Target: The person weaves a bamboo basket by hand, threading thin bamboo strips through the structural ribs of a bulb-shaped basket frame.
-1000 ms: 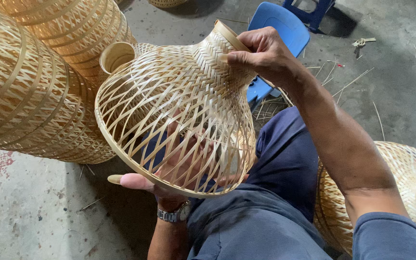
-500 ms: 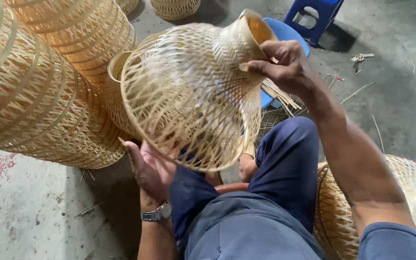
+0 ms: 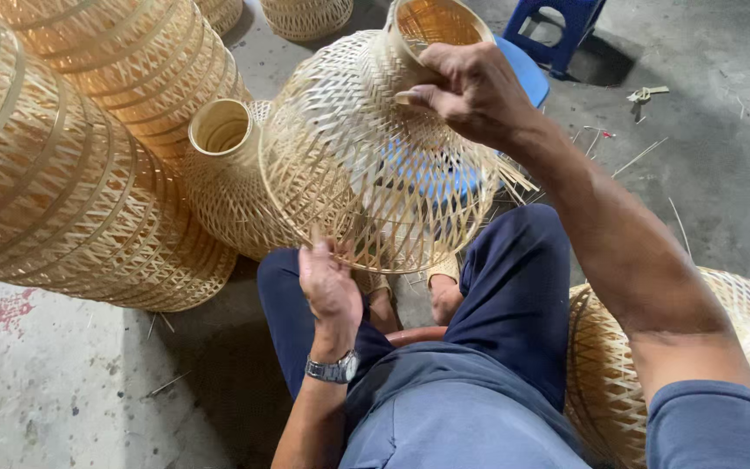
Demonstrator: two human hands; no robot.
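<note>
Concrete floor [image 3: 71, 408], stacked shades behind. Bamboo lampshade [image 3: 366, 165] neck pinched by right hand [image 3: 470, 91], rim gripped by left hand [image 3: 330, 282]; thin strips risk cracking if squeezed.

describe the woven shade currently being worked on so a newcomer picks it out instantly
Start at the tall stacks of woven shades on the left, then look right to the seated person's knees. The bell-shaped bamboo shade there is the only one lifted, right hand on its neck, left hand at its rim.

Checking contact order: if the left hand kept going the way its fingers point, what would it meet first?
The left hand points up at the woven shade's lower rim, apparently touching it already; depth is unclear.
</note>
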